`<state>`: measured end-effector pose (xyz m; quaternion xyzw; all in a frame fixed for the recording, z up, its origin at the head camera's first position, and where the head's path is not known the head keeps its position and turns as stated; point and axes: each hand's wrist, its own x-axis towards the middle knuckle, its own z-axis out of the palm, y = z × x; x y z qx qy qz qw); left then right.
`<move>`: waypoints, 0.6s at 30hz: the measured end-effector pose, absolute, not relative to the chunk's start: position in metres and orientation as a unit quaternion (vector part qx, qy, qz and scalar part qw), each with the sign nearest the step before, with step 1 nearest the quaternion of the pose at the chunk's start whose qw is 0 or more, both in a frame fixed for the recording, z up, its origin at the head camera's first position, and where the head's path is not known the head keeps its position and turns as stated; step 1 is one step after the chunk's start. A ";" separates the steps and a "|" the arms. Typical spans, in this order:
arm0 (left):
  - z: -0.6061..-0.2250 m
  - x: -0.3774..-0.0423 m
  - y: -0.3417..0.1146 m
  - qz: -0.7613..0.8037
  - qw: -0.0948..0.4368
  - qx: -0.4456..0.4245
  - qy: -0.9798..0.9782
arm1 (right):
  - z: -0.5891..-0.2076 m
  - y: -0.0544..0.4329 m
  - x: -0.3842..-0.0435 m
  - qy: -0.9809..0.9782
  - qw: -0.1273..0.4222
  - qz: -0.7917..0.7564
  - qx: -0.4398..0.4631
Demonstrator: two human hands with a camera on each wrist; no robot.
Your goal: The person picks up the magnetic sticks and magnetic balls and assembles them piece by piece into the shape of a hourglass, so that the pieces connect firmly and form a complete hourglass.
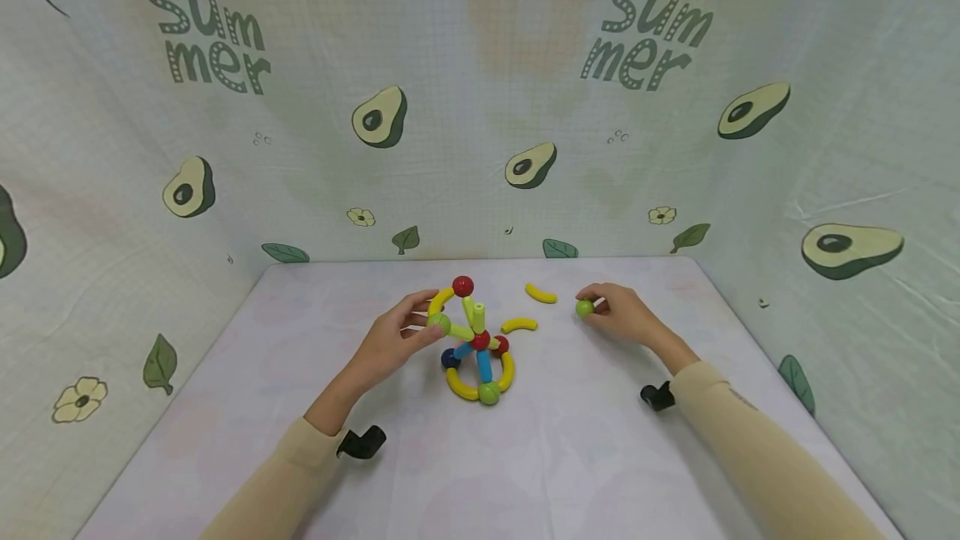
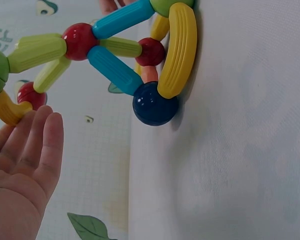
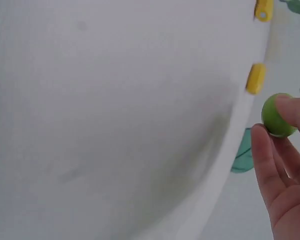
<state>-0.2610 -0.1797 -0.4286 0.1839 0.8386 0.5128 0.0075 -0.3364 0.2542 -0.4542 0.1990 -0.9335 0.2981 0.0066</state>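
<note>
A toy structure of magnetic balls and sticks stands on the table, with a red ball (image 1: 480, 340) in its middle and a dark blue ball (image 2: 155, 103) low down. My left hand (image 1: 397, 327) holds its upper left part, thumb by a green ball (image 1: 439, 322) and fingers at a yellow curved stick (image 2: 10, 107). In the left wrist view those fingers are nearly straight and the thumb is out of sight. To the right, my right hand (image 1: 618, 312) pinches a loose green ball (image 3: 276, 117) between thumb and fingers, apart from the structure.
Two loose yellow curved sticks, a farther one (image 1: 541, 293) and a nearer one (image 1: 519, 325), lie between the structure and my right hand. A white cloth covers the table (image 1: 570, 457). An avocado-print curtain (image 1: 450, 207) rises behind and at both sides.
</note>
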 end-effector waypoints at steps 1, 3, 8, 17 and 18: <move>-0.428 -0.261 -0.180 0.513 0.008 0.184 0.838 | -0.450 0.250 -0.334 -0.930 0.013 0.306 0.205; -0.428 -0.261 -0.180 0.512 0.009 0.183 0.839 | -0.441 0.239 -0.328 -0.921 0.026 0.321 0.219; -0.427 -0.260 -0.180 0.511 0.010 0.182 0.840 | -0.415 0.208 -0.313 -0.903 0.054 0.343 0.255; -0.427 -0.260 -0.180 0.509 0.010 0.183 0.841 | -0.375 0.158 -0.291 -0.870 0.072 0.374 0.313; -0.427 -0.260 -0.180 0.509 0.009 0.184 0.841 | -0.373 0.152 -0.290 -0.866 0.073 0.377 0.319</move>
